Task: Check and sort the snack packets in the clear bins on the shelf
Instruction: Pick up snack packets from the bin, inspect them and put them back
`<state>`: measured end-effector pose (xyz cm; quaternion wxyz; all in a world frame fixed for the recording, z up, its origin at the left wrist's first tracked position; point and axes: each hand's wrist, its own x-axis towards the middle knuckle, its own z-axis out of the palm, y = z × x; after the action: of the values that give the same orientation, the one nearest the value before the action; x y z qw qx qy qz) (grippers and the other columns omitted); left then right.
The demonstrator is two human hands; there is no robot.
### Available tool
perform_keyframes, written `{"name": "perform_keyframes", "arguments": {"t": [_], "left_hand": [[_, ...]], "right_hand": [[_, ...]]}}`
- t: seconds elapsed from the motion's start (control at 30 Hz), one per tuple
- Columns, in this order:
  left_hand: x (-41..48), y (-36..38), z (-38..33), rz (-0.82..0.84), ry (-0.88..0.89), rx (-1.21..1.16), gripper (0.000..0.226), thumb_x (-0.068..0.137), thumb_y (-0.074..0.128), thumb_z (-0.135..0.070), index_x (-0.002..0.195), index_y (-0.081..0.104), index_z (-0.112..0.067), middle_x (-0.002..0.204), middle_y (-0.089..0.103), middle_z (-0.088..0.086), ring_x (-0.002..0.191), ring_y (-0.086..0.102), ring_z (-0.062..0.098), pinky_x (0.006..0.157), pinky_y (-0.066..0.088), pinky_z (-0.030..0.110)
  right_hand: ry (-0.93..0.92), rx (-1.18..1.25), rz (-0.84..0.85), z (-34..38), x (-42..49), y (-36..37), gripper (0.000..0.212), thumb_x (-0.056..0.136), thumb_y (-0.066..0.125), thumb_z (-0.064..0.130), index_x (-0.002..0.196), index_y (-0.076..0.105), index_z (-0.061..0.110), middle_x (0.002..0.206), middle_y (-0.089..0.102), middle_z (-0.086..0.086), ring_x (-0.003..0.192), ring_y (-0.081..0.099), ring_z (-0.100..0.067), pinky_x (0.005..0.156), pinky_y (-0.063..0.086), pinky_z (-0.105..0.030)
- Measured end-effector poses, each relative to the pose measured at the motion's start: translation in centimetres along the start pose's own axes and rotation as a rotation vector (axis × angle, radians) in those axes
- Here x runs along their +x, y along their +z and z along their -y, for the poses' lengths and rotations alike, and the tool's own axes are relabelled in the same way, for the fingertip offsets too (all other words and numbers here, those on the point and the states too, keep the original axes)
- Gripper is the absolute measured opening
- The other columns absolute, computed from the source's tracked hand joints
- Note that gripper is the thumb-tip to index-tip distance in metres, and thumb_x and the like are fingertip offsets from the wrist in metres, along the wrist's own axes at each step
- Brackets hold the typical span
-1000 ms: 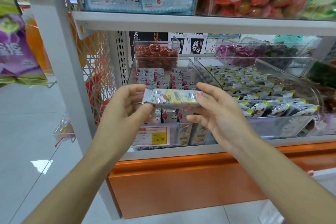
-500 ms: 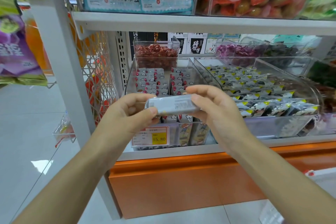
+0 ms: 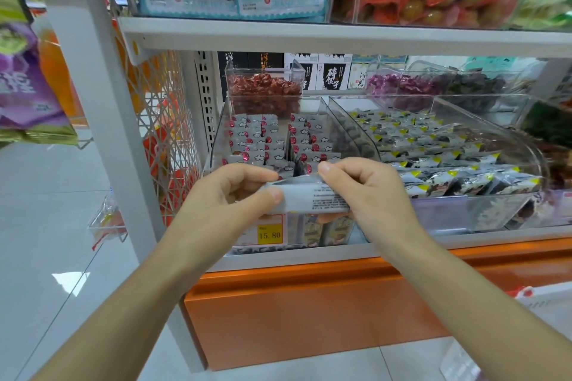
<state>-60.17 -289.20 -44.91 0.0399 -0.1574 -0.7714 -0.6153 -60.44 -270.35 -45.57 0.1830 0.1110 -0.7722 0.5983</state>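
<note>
I hold one small silver snack packet [image 3: 312, 196] level in front of the shelf, its printed back side facing me. My left hand [image 3: 235, 195] pinches its left end and my right hand [image 3: 368, 192] pinches its right end. Just behind it stands a clear bin [image 3: 216, 145] with two rows of matching grey packets with red marks [image 3: 260, 139]. To the right, a second clear bin [image 3: 526, 145] holds several black-and-yellow packets [image 3: 433, 145].
A yellow price tag [image 3: 270, 235] hangs on the left bin's front. Small bins of red sweets [image 3: 263, 93] and purple sweets [image 3: 402, 85] stand behind. A shelf board [image 3: 340, 35] runs overhead, an orange base panel [image 3: 309, 312] below, a white upright post [image 3: 102, 102] at left.
I have turned the packet over: its colourful front faced me a second ago, now its grey printed back does. Both hands moved slightly lower, closer to the bin's front.
</note>
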Motion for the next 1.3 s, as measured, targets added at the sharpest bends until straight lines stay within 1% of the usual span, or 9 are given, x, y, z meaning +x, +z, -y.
{"name": "perform_keyframes", "arguments": {"t": [0.1, 0.23, 0.33, 0.57, 0.77, 0.93, 1.03, 1.1, 1.3], "left_hand": [[0.1, 0.1, 0.1, -0.040, -0.025, 0.005, 0.006, 0.080, 0.068, -0.024, 0.081, 0.069, -0.019, 0.076, 0.071, -0.003, 0.063, 0.066, 0.008, 0.053, 0.050, 0.014], [0.4, -0.3, 0.2, -0.077, -0.034, 0.010, 0.017, 0.080, 0.068, -0.024, 0.066, 0.067, -0.015, 0.069, 0.070, 0.001, 0.060, 0.066, 0.012, 0.052, 0.053, 0.020], [0.5, -0.5, 0.3, -0.107, -0.009, 0.058, 0.023, 0.081, 0.068, -0.026, 0.061, 0.068, -0.015, 0.060, 0.067, 0.000, 0.054, 0.064, 0.006, 0.049, 0.049, 0.015], [0.3, -0.7, 0.3, -0.107, 0.082, 0.191, 0.028, 0.079, 0.062, -0.039, 0.063, 0.068, -0.017, 0.060, 0.064, 0.001, 0.055, 0.061, 0.003, 0.053, 0.047, 0.010], [0.1, -0.7, 0.5, -0.023, 0.133, 0.382, 0.036, 0.076, 0.066, -0.036, 0.112, 0.063, -0.034, 0.097, 0.065, -0.022, 0.091, 0.061, -0.002, 0.076, 0.054, 0.021], [0.6, -1.4, 0.1, -0.140, 0.218, 0.357, 0.015, 0.076, 0.051, -0.049, 0.089, 0.055, -0.057, 0.086, 0.067, -0.026, 0.072, 0.063, -0.003, 0.065, 0.053, 0.018], [1.4, -2.0, 0.6, -0.206, 0.245, 0.443, 0.036, 0.082, 0.048, -0.050, 0.113, 0.062, -0.040, 0.093, 0.067, -0.017, 0.078, 0.060, -0.001, 0.071, 0.049, 0.016], [2.4, -2.7, 1.2, -0.251, 0.267, 0.645, 0.058, 0.082, 0.049, -0.052, 0.132, 0.051, -0.023, 0.117, 0.061, -0.007, 0.106, 0.054, 0.009, 0.088, 0.043, 0.024], [3.7, -3.6, 3.1, -0.143, 0.088, 0.865, 0.085, 0.079, 0.050, -0.060, 0.146, 0.022, -0.017, 0.149, 0.029, 0.005, 0.136, 0.020, 0.023, 0.109, 0.021, 0.040]], "right_hand": [[-0.046, -0.065, 0.042, 0.2, -0.2, 0.2, 0.044, 0.092, 0.057, 0.028, 0.073, 0.060, -0.011, 0.072, 0.054, -0.033, 0.067, 0.056, -0.042, 0.058, 0.050, -0.046], [-0.029, -0.013, 0.099, 0.3, -0.4, 0.4, 0.036, 0.093, 0.056, 0.019, 0.059, 0.062, 0.009, 0.050, 0.056, 0.007, 0.050, 0.056, 0.002, 0.047, 0.043, -0.011], [-0.037, 0.018, 0.133, 0.1, -0.4, 0.6, 0.041, 0.094, 0.054, 0.013, 0.053, 0.055, 0.017, 0.043, 0.049, 0.019, 0.045, 0.051, 0.007, 0.044, 0.037, -0.004], [0.012, 0.065, 0.100, -0.3, -0.3, 0.5, 0.034, 0.092, 0.058, 0.020, 0.070, 0.066, -0.005, 0.056, 0.062, 0.000, 0.054, 0.062, -0.004, 0.049, 0.048, -0.016], [0.138, 0.158, 0.023, -0.7, 0.3, 0.6, 0.025, 0.090, 0.060, 0.025, 0.080, 0.072, 0.005, 0.081, 0.069, -0.014, 0.068, 0.069, -0.016, 0.055, 0.057, -0.028], [0.121, 0.374, 0.060, -0.3, 1.1, 0.8, 0.026, 0.080, 0.069, 0.013, 0.105, 0.062, 0.015, 0.103, 0.069, -0.002, 0.082, 0.072, -0.021, 0.071, 0.059, -0.031], [0.084, 0.306, 0.012, 0.5, 2.5, 1.3, 0.014, 0.084, 0.066, 0.006, 0.097, 0.063, 0.013, 0.088, 0.073, 0.002, 0.075, 0.071, -0.017, 0.061, 0.057, -0.023], [0.085, 0.285, -0.060, 1.0, 4.2, 1.7, 0.010, 0.084, 0.066, 0.008, 0.093, 0.063, 0.011, 0.084, 0.073, 0.000, 0.071, 0.071, -0.016, 0.057, 0.058, -0.022], [-0.067, -0.168, -0.107, 1.5, 10.9, 4.9, 0.013, 0.085, 0.067, 0.012, 0.083, 0.054, 0.011, 0.092, 0.062, -0.008, 0.084, 0.068, -0.029, 0.070, 0.058, -0.044]]}}
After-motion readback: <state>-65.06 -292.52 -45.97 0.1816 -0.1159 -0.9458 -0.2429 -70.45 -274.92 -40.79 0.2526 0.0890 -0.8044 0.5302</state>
